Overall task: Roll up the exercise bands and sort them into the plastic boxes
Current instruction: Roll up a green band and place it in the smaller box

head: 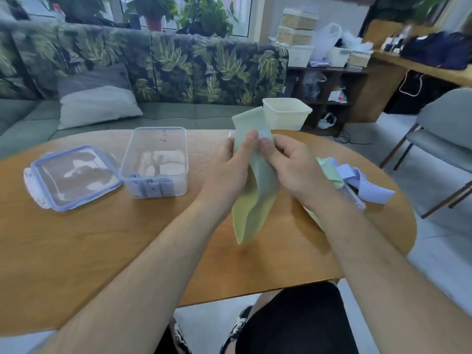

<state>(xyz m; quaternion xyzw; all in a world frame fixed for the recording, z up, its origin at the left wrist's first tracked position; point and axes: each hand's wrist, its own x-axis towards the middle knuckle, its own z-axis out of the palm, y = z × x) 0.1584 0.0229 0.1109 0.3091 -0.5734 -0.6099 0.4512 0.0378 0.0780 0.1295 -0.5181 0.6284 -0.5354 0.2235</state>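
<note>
— Where is the band?
— A pale green exercise band (255, 200) stands upright between both hands above the wooden table (76, 238), with its lower end hanging past the wrists.

— And around it?
— Left of the left hand (229, 172) is an open clear plastic box (178, 185) with rolled purple bands (150, 187) inside, and its lid (71, 177) lies flat farther left. A cream box (286, 113) beyond the hands is partly hidden by the band. Loose bands (370, 187) lie heaped just right of the right hand (293, 169).

— The hands?
— Close together, thumbs nearly touching, each pinching the green band.
</note>
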